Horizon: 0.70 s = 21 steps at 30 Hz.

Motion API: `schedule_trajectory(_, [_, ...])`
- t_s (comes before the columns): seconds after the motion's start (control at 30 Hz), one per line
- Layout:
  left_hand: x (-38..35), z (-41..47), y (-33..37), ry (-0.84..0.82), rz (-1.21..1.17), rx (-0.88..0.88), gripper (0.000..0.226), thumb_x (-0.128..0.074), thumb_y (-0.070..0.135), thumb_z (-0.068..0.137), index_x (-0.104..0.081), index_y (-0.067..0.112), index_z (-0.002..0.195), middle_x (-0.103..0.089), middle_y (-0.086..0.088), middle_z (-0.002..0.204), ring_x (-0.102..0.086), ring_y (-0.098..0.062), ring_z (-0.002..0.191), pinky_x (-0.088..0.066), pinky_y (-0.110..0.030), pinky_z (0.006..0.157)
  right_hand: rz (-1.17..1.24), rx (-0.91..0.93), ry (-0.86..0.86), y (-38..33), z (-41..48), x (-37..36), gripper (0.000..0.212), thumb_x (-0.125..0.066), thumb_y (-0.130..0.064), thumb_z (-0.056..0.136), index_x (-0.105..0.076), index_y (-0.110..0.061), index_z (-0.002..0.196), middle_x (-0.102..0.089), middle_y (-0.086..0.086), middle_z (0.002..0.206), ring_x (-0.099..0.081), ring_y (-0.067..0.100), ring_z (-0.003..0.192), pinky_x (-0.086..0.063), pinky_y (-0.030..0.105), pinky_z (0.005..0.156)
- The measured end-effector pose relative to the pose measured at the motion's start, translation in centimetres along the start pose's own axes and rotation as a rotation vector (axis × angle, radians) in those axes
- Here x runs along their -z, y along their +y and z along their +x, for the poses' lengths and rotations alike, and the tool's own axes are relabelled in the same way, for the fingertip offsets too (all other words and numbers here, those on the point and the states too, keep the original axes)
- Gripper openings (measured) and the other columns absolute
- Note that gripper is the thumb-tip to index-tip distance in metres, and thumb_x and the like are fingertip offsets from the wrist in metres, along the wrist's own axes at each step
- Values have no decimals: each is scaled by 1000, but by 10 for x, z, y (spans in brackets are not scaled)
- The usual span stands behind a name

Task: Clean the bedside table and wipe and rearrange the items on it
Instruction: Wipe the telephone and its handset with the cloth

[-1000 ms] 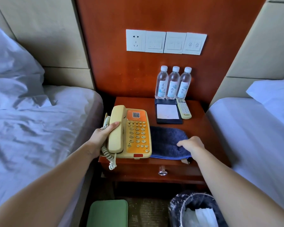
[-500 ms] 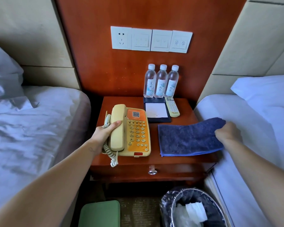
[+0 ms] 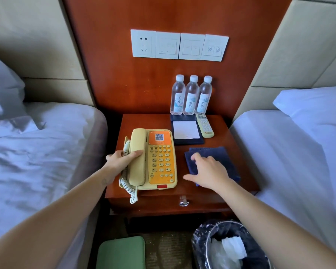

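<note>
**Bedside wipe-down under way, back row looks untouched**

L to R: rumpled bed (image 3: pixel 37 152) at far left. Left hand (image 3: pixel 120 159) is wrapped round the handset of the yellow-and-orange phone (image 3: pixel 153 158), which sits on the near-left part of the worktop (image 3: pixel 149 121), handset on its cradle, coiled cord dangling over the front edge. Mid-right, right hand (image 3: pixel 209 171) is spread wide, fingers splayed and pressed flat on the folded blue cloth (image 3: pixel 217 154) on the near-right of the worktop. Behind the cloth: notepad (image 3: pixel 185 130) in a dark holder, remote (image 3: pixel 205 126) just beside it, three water bottles (image 3: pixel 191 96) upright in a row against the wood panel. Made-up bed (image 3: pixel 289 152) at right.

Judged status: wiping appears in progress on the right half only. Prob. left: surface under phone, the phone itself, pad, remote, bottles, then final arranging. Bin (image 3: pixel 231 247) on floor, near right.
</note>
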<state>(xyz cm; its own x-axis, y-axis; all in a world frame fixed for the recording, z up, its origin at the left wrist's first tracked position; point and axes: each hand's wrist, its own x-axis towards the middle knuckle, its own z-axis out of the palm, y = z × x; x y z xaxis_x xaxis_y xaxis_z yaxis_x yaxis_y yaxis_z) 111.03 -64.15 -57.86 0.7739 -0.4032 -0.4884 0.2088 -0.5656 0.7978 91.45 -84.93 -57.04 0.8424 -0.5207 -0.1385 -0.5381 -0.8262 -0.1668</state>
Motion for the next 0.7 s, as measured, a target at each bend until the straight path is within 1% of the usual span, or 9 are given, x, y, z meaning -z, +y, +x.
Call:
schedule_trajectory(0.07, [-7,-7,3,-9,61,-89,124,-76,72,55,-20,22,154,-22,-9,151,-35,-29,136,-38,-44,110,64,-73,108,4,5,-6,54,-50,-64,90,-54,-23,125,-62,-2,124,-55,25,116,-49,38,86])
schedule_trajectory(0.13, [-16,-7,-2,-25,123,-158,125,-81,60,66,-3,24,156,-16,-9,154,-25,-30,142,-32,-49,114,83,-226,206,14,11,-13,58,-47,-62,91,-45,-26,136,-48,3,145,-38,30,136,-35,45,106])
schedule_trajectory(0.23, [-23,-1,-10,25,192,-229,126,-84,51,67,1,23,156,-15,-9,155,-20,-29,143,-28,-51,116,82,-407,-90,22,14,-25,96,-38,-80,83,-7,-24,155,-2,8,164,3,34,150,-2,59,116])
schedule_trajectory(0.3, [-23,6,-10,21,207,-270,124,-84,49,68,-1,21,156,-16,-9,154,-19,-27,143,-27,-49,117,-6,-401,-116,18,11,-42,95,-27,-81,85,1,-24,157,5,8,164,7,32,150,2,59,116])
schedule_trajectory(0.37, [-20,13,-6,-14,248,-302,121,-83,48,70,-2,21,156,-18,-8,154,-20,-26,143,-27,-47,117,-82,-387,16,12,5,-55,74,-26,-65,96,-7,-26,157,-5,5,165,-1,26,151,-4,55,119])
schedule_trajectory(0.43, [-14,21,-1,-55,289,-314,121,-83,48,70,-3,21,156,-20,-8,154,-22,-25,142,-29,-48,116,-84,-389,175,11,5,-56,56,-36,-44,102,-27,-23,153,-28,5,160,-21,23,148,-17,50,119])
schedule_trajectory(0.53, [-16,18,0,47,430,-398,116,-80,50,73,-5,17,155,-15,-8,158,-17,-28,145,-24,-46,119,183,-490,337,14,12,-39,38,-43,-30,103,-52,-8,132,-63,19,126,-57,38,119,-42,46,101])
schedule_trajectory(0.6, [-28,6,-7,175,588,-470,112,-75,54,74,-7,14,153,-7,-8,161,-7,-30,149,-14,-48,121,390,-580,372,18,16,-28,35,-44,-28,102,-55,-3,126,-63,26,117,-59,45,109,-44,45,89])
schedule_trajectory(0.7, [-40,-4,-16,212,606,-435,97,-67,54,82,-12,11,150,-1,-7,163,8,-29,151,-1,-57,120,586,-601,382,15,17,-18,33,-45,-26,101,-57,-3,122,-62,26,119,-57,44,111,-44,44,89])
